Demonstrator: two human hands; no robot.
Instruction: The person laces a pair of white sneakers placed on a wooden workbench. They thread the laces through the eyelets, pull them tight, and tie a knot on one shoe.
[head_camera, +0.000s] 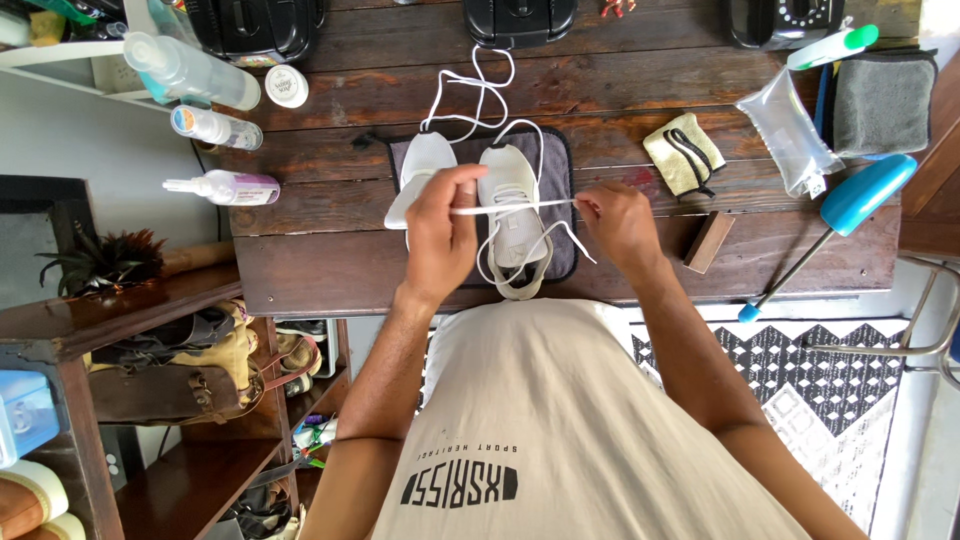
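Both hands pinch a white lace (512, 208) pulled taut between them: left hand (440, 235) at nine o'clock, right hand (618, 222) at three o'clock. Under it, white shoes (510, 200) lie on a grey mat (560, 160) (possibly cloth) on the wooden table (330, 250).

Your left hand (440, 240) and right hand (617, 222) pulling a flat white shoelace (515, 208) taut between them, over a white fabric sneaker (512, 205) on a grey cloth mat (560, 160), dark wooden plank bench (600, 100) beneath
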